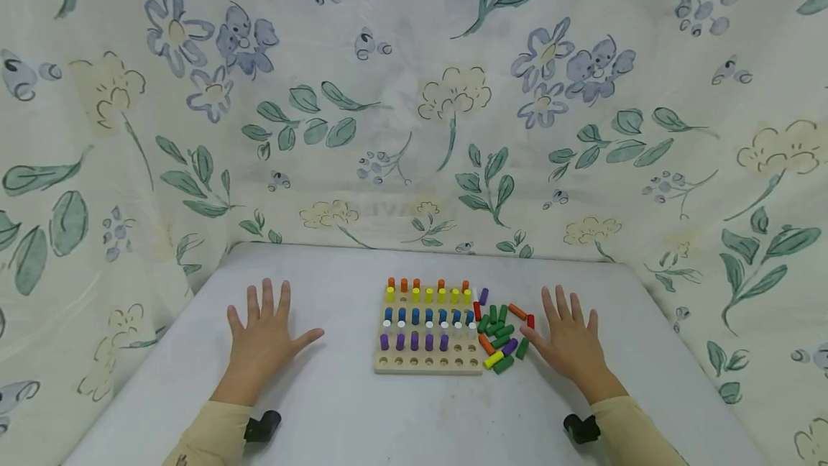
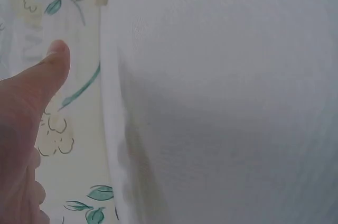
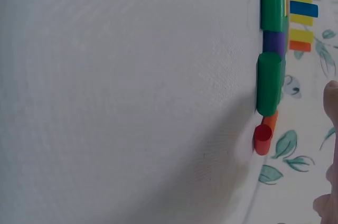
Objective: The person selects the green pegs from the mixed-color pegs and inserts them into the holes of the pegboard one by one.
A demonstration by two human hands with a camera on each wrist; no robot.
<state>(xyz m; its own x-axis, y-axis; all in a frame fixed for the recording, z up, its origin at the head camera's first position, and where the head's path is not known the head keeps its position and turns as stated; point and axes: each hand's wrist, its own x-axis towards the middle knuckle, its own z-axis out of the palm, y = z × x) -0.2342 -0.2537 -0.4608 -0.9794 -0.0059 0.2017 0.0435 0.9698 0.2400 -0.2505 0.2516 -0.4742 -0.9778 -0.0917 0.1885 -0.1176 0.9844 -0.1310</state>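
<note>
A wooden pegboard (image 1: 427, 372) lies near the middle of the table, with rows of orange, yellow, blue, white and purple pegs standing in it. Its front row of holes has no pegs, and a few holes in other rows are bare. To its right is a loose pile of pegs, mostly green pegs (image 1: 504, 364), with some red, orange, purple and yellow ones. My left hand (image 1: 261, 340) is spread, holding nothing, well left of the board. Also spread and holding nothing, my right hand (image 1: 569, 340) is just right of the pile, its thumb close to a green peg (image 3: 269, 84).
The white table (image 1: 323, 416) has its back edge against a flowered cloth (image 1: 388, 92) that also hangs at both sides. Dark wrist cameras (image 1: 261, 426) are strapped at both sleeves.
</note>
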